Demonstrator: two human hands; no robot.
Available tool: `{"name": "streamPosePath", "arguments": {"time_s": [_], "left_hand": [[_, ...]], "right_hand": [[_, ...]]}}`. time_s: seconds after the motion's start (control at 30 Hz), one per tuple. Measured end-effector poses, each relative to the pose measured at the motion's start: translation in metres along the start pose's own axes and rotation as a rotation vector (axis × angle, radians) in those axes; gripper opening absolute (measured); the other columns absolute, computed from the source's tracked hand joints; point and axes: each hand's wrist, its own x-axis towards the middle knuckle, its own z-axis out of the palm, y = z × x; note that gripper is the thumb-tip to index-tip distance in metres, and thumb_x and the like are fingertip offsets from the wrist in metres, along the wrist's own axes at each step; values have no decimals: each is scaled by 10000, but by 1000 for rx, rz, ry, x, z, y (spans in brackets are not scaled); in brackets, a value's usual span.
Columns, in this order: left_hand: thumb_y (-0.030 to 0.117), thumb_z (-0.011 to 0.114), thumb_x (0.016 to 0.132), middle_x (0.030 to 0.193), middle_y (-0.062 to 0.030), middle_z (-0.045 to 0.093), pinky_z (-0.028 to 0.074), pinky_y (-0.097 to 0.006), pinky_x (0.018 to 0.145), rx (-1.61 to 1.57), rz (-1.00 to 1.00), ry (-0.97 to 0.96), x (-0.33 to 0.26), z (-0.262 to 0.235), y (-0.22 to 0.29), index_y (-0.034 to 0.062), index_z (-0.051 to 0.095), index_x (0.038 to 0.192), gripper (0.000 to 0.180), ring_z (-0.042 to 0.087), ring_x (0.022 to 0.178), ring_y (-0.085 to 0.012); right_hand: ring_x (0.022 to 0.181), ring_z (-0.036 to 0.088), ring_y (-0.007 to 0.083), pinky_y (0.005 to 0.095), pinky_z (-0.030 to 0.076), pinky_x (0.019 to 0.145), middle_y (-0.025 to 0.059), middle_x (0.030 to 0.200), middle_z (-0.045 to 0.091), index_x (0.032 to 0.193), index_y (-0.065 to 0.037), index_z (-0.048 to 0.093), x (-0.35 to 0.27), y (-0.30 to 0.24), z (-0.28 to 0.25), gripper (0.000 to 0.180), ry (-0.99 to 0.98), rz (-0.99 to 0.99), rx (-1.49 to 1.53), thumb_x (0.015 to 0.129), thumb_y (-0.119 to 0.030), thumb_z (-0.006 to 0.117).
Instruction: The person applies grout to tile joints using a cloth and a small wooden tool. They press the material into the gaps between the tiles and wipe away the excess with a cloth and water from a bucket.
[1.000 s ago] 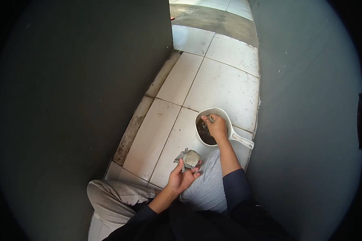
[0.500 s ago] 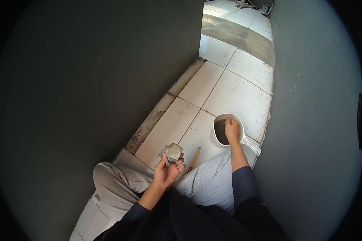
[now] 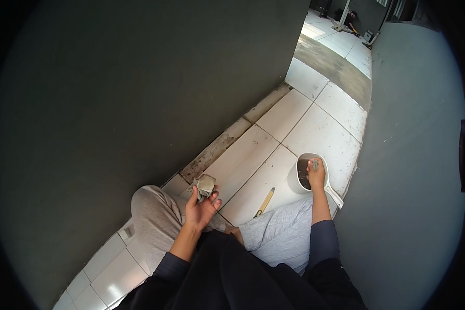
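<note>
In my left hand [image 3: 200, 211], held palm up above my bent leg, rests a pale grey-beige lump [image 3: 206, 183] with a ragged grey wrapping, cloth-like, around its lower side. The fingers and thumb curl about it. My right hand [image 3: 318, 177] is over the mouth of a white plastic dipper [image 3: 293, 181], fingers closed on a small grey-green scrap [image 3: 315, 164] that looks wet. Dark, murky liquid [image 3: 303, 174] fills part of the dipper, whose handle points toward the right wall. Between both hands, a yellow utility knife [image 3: 266, 201] lies on the tiles.
Dark walls stand close on both sides, the left wall [image 3: 113, 103] and the right wall [image 3: 418, 155]. White floor tiles [image 3: 274, 116] run between them to a grey concrete strip [image 3: 341, 64]. Far off, a person in dark clothes [image 3: 352, 19] is near some metal stands.
My right hand has lifted slightly out of the liquid, and the grey-green scrap now shows in its fingers. The left hand still holds the lump. The whole view has shifted.
</note>
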Motion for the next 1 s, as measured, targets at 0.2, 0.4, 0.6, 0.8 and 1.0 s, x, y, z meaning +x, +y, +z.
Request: {"name": "streamPosePath", "arguments": {"time_s": [0.2,0.4,0.6,0.8,1.0], "left_hand": [[424,428,909,1038,-106,563,443,-338,735,-14,1,2,4,1,5,39,490,1146,456,523,842,-159],[418,424,913,1032,-109,558,446,-328,724,25,139,17,0,-3,28,40,486,1151,452,515,835,-162],[417,434,910,1030,-94,554,442,-313,726,54,218,28,-1,3,59,72,480,1156,426,490,847,-159],[401,463,906,1009,-53,559,448,-304,726,261,232,126,-1,-18,91,89,519,1104,374,507,863,-161],[422,507,879,1005,-35,543,440,-301,741,307,206,231,10,-33,85,115,515,1106,382,502,881,-150]], "right_hand": [[526,530,226,380,431,558,158,560,545,680,15,586,10,10,-5,479,196,-186,-341,865,-422,521],[648,580,375,412,443,629,249,670,586,726,58,599,-3,-10,6,528,131,-100,-382,884,-425,457],[746,591,382,413,442,693,245,762,608,806,29,630,12,7,0,469,150,-108,-376,889,-391,437],[884,454,344,403,361,828,179,929,492,887,-1,526,-32,-48,10,183,-16,-703,-530,819,-158,461],[927,433,296,382,355,859,160,987,456,948,-27,504,-95,-103,76,235,-362,-749,-556,720,-50,553]]}}
